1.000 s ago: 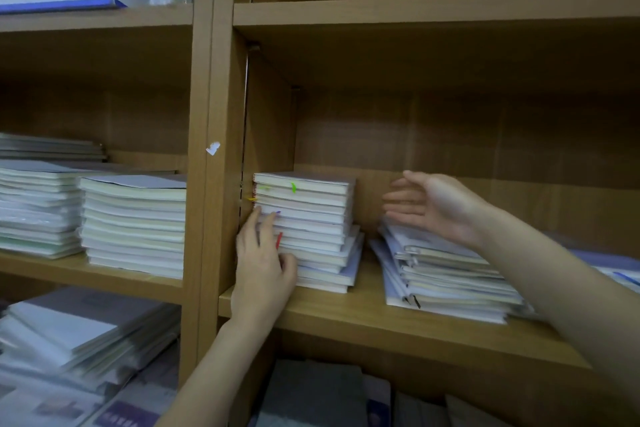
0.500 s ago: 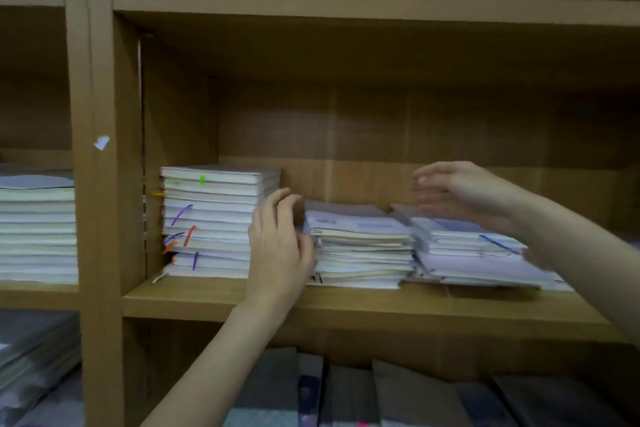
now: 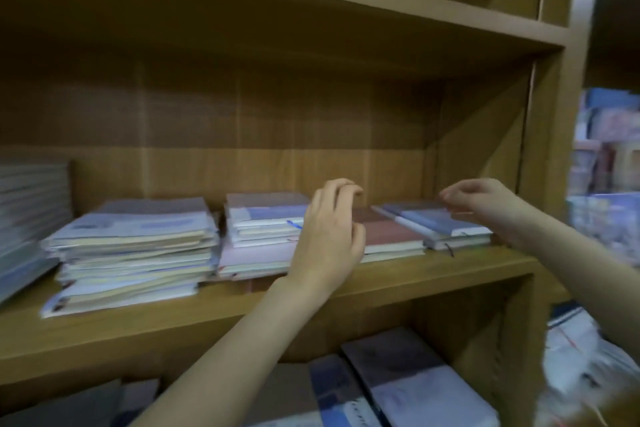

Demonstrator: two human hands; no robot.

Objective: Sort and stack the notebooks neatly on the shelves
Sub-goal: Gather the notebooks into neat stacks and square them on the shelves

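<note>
On the wooden shelf, notebooks lie in uneven stacks. The left hand and right hand hover empty, fingers curled, over the rightmost ones; a careless nudge could topple the overhanging covers.

The view has been swung rightward. The left hand has been shifted from the tall stack to the middle pile; the right hand is now curled.
</note>
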